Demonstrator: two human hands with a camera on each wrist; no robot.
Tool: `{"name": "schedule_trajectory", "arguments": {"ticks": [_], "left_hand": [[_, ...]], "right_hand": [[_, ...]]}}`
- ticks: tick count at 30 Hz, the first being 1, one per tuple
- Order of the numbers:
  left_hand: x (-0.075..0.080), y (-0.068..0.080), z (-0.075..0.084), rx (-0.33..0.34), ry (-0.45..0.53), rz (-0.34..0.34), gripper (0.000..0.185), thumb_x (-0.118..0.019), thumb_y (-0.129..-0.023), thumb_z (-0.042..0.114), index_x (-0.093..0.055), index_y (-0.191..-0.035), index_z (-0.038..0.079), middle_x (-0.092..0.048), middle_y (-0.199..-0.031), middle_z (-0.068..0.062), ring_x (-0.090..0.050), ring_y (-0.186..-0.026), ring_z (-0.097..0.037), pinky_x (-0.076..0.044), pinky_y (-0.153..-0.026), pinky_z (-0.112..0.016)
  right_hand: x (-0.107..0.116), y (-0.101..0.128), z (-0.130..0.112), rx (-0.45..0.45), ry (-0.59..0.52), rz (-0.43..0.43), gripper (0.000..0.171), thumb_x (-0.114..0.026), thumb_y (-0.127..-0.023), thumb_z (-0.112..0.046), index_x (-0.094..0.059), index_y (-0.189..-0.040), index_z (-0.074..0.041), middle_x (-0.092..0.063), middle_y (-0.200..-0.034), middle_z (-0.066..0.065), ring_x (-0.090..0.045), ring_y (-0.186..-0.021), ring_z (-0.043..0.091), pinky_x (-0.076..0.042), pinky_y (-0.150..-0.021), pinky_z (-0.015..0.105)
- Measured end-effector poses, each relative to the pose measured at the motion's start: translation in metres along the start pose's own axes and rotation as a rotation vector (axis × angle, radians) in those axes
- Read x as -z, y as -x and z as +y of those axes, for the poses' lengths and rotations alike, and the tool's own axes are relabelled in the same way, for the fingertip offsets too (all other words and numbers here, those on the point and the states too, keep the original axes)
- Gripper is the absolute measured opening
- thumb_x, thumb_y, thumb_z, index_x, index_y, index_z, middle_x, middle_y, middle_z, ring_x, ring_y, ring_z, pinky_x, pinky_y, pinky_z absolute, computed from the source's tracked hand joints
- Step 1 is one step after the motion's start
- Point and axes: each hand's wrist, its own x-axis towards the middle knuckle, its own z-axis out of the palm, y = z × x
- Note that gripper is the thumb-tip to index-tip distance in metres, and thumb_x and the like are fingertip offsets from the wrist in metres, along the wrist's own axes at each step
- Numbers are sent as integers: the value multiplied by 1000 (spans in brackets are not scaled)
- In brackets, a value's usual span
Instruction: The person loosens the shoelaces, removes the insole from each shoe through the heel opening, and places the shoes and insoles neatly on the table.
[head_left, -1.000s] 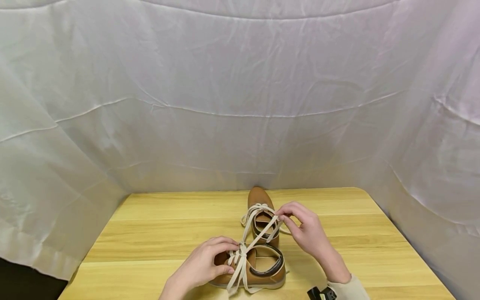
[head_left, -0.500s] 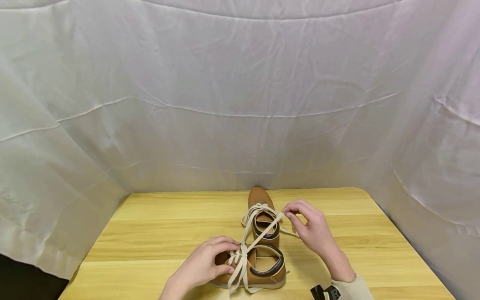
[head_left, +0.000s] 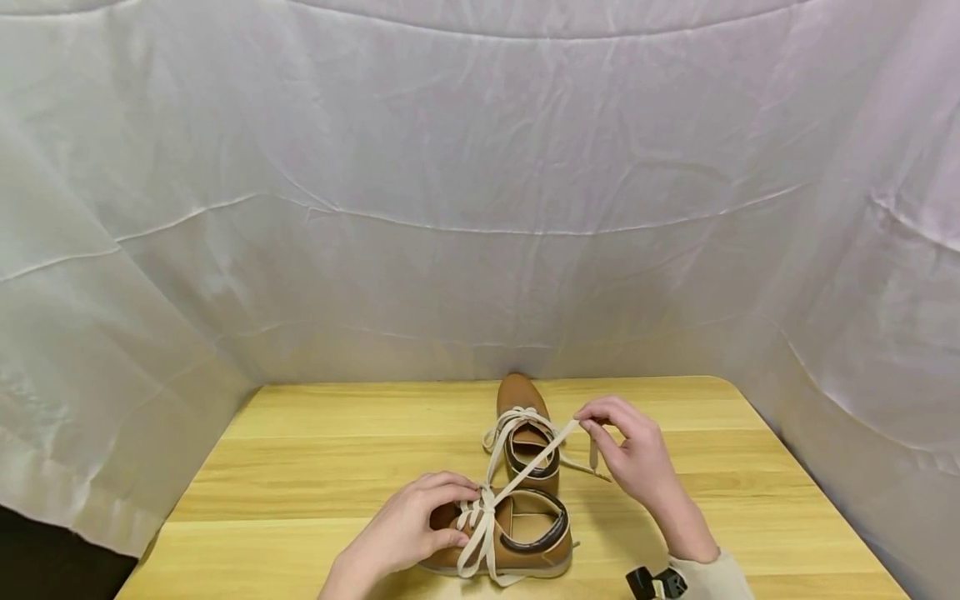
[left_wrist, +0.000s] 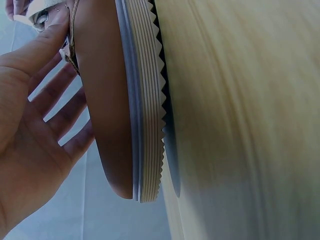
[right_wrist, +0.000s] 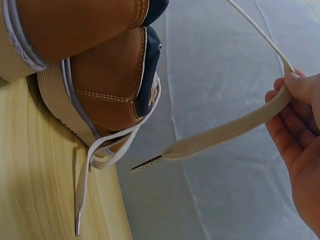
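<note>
A brown leather shoe with a dark padded collar lies near the table's front, toe to the left. My left hand grips its front part, thumb on the near side and fingers over the far side by the lacing. Cream laces are knotted at the top of the tongue, with loops hanging over the near side. Up and to the right, my right hand pinches one shoelace between thumb and fingertips. It runs straight from the knot, and its tipped free end hangs below the fingers.
A matching brown shoe stands just behind, toe toward the back curtain. Its own lace end trails onto the wooden table. Grey cloth hangs on the left and right sides too.
My right hand has moved right and slightly up, drawing the shoelace longer and straighter from the knot. The left hand and both shoes have stayed in place.
</note>
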Motion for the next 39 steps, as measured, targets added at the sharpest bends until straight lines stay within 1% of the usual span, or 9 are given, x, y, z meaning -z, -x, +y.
{"name": "schedule_trajectory", "arguments": {"ticks": [5,14,21,27,30,36,39], "left_hand": [[0,1,0,4,-2,-1,49,-86,-84,31,-71,-130,21,-65,-136,10,-62,-126,-16,-52,-106,-45],[1,1,0,-4,8,2,49,-87,-84,26,-72,-130,20,-65,-136,10,-62,-125,-16,-52,-106,-44],[1,2,0,-1,3,4,49,-88,-83,25,-72,-130,21,-65,-136,10,-62,-126,-16,-52,-106,-44],[1,2,1,3,-1,2,50,-87,-83,26,-72,-130,21,-64,-136,11,-62,-126,-16,-52,-106,-44],[1,2,1,7,-2,0,50,-87,-83,27,-72,-130,21,-64,-136,11,-62,-126,-16,-52,-107,-45],[1,2,1,3,-1,0,50,-87,-84,27,-72,-130,21,-65,-136,11,-62,-126,-16,-52,-106,-44],[1,2,1,-2,2,1,49,-87,-84,27,-71,-130,20,-65,-136,11,-62,-125,-16,-52,-106,-44]], "right_hand": [[2,1,3,1,7,26,38,-74,-77,26,-74,-100,-4,-73,-96,9,-67,-84,17,-52,-81,12],[11,1,7,-63,16,20,35,-73,-80,24,-75,-101,-4,-73,-96,6,-67,-86,10,-52,-81,10],[15,1,9,-61,29,33,37,-74,-78,24,-75,-102,-4,-73,-96,7,-67,-88,9,-51,-83,10],[19,2,10,-80,32,37,30,-73,-83,20,-76,-102,-3,-73,-96,11,-67,-89,8,-51,-83,9],[21,3,12,-94,48,33,26,-72,-86,17,-75,-102,-3,-73,-97,11,-66,-90,6,-50,-82,9],[26,4,13,-130,80,38,28,-72,-84,21,-75,-101,-1,-72,-97,8,-64,-91,2,-49,-82,8],[28,4,14,-123,89,44,28,-72,-84,21,-75,-101,-1,-72,-97,10,-64,-91,1,-49,-83,8]]}}
